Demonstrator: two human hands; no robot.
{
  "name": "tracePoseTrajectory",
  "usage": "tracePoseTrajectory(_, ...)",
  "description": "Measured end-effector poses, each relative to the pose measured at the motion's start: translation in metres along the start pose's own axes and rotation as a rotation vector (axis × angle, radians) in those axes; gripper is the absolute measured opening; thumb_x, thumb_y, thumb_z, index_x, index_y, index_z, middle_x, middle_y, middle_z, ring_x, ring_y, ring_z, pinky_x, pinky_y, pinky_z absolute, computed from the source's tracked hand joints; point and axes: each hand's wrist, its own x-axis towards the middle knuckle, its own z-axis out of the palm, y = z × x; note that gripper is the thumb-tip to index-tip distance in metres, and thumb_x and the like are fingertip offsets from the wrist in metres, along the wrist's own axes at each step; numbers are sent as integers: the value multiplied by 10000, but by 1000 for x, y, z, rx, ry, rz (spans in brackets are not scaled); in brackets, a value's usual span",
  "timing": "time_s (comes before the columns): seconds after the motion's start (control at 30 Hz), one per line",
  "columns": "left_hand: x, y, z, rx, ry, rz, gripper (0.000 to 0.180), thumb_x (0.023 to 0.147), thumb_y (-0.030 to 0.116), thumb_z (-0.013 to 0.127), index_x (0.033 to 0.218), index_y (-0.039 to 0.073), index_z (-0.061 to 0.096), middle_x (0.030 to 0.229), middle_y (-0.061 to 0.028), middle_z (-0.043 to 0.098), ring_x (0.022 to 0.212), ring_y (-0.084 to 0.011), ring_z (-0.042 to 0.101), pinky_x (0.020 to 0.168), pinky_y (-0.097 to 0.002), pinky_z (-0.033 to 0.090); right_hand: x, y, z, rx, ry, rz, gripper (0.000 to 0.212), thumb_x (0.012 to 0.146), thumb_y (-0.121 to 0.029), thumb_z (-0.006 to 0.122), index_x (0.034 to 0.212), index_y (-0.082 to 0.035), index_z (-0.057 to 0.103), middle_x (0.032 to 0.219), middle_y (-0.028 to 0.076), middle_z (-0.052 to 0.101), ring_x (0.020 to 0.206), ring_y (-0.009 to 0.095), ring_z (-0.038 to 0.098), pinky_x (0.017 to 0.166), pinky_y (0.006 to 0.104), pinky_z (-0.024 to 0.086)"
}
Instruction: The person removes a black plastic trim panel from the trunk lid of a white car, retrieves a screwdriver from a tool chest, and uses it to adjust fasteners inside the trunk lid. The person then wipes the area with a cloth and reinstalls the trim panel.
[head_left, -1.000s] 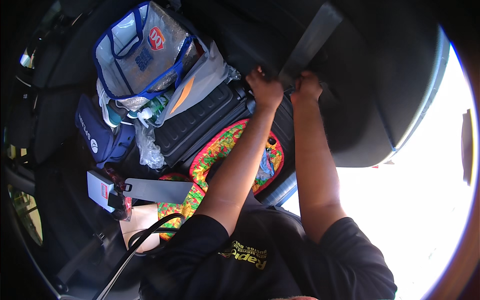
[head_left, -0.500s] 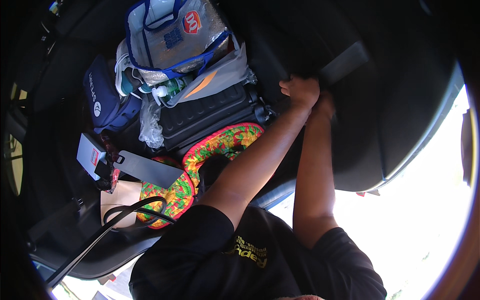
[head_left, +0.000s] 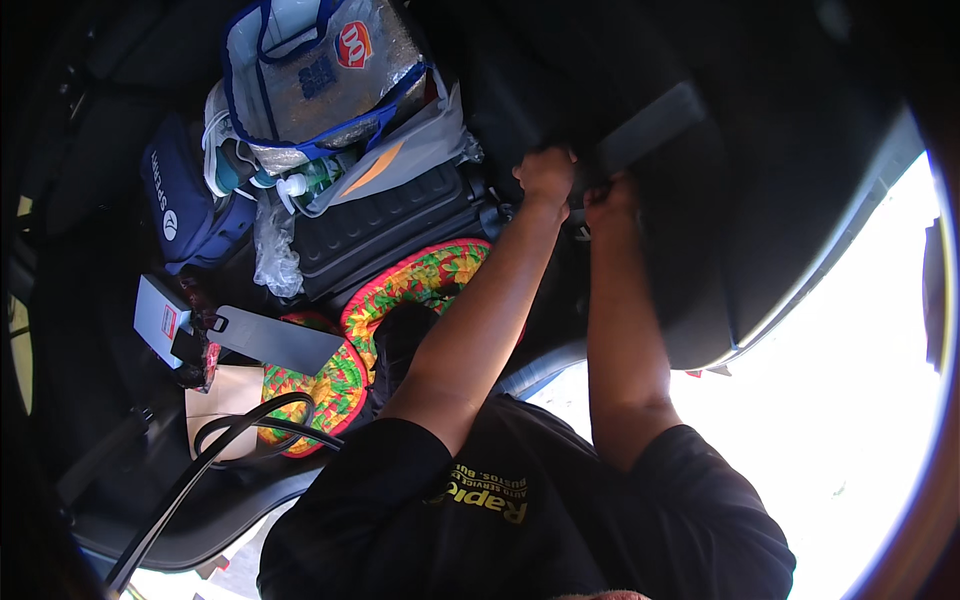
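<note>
The dark cargo area [head_left: 110, 430] of a vehicle framed everything, its right side wall [head_left: 800, 190] curving down to a bright opening. Toward its far edge, an insulated bag [head_left: 290, 115] with blue trim stood tilted beside a ribbed black case [head_left: 370, 228]; if jolted, its load looked likely to spill. A flower-patterned fabric [head_left: 325, 390] lay near the left corner of the close edge, partly behind the left forearm, and a lowered elbow could have dragged it. The looped black cable [head_left: 162, 515] beside it ran close to the left sleeve and could have snagged there.

The grey strip [head_left: 655, 125] slanted against the right wall, its lower end just beside the hands. The left hand [head_left: 547, 178] had its fingers curled, and the right hand [head_left: 612, 202], in shadow, seemed bent too; whether either grasped the strip, I could not tell. With so dim a corner, a poor grip could have let the strip slip or pinched a finger against the wall.
</note>
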Motion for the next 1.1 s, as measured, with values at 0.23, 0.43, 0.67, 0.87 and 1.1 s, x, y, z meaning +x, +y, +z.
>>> tracePoseTrajectory(0.23, 1, -1, -10, 347, 29, 294, 399, 843, 341, 803, 1069, 13, 815, 1315, -303, 688, 1228, -400, 660, 1036, -477, 523, -25, 7, 19, -75, -61, -95, 435, 1099, -339, 519, 1460, -116, 611, 1415, 104, 673, 1290, 254, 649, 1059, 443, 527)
tracePoseTrajectory(0.43, -25, 55, -8, -62, -77, 261, 564, 920, 278, 806, 1335, -78, 668, 1220, -232, 754, 1009, -304, 766, 844, -427, 598, -71, -20, 51, -59, -242, -148, 475, 1096, -380, 555, 1418, -36, 613, 1403, 107, 673, 1284, 260, 642, 1127, 491, 516)
tracePoseTrajectory(0.67, -65, 115, -39, -408, -153, 446, 531, 921, 243, 810, 1293, -80, 611, 1152, -229, 718, 887, -322, 730, 746, -385, 585, -145, -49, 82, 28, -441, -259, 477, 1111, -375, 524, 1394, 0, 608, 1409, 149, 657, 1336, 293, 623, 1143, 469, 516)
tracePoseTrajectory(0.87, -104, 174, -38, -784, -334, 276, 586, 942, 174, 763, 1398, -74, 490, 1160, -254, 662, 943, -315, 666, 779, -415, 557, -175, -72, 62, 115, -573, -151, 621, 1149, -465, 356, 1480, 41, 496, 1487, 246, 576, 1361, 435, 574, 1182, 572, 443)
tracePoseTrajectory(1.1, -173, 248, -39, -872, -280, 372, 638, 926, 118, 720, 1423, -141, 416, 1263, -277, 634, 1144, -353, 633, 901, -474, 534, -155, -60, 14, -202, -473, -434, 654, 1097, -384, 554, 1589, 14, 389, 1520, 177, 561, 1410, 327, 543, 1231, 459, 344)
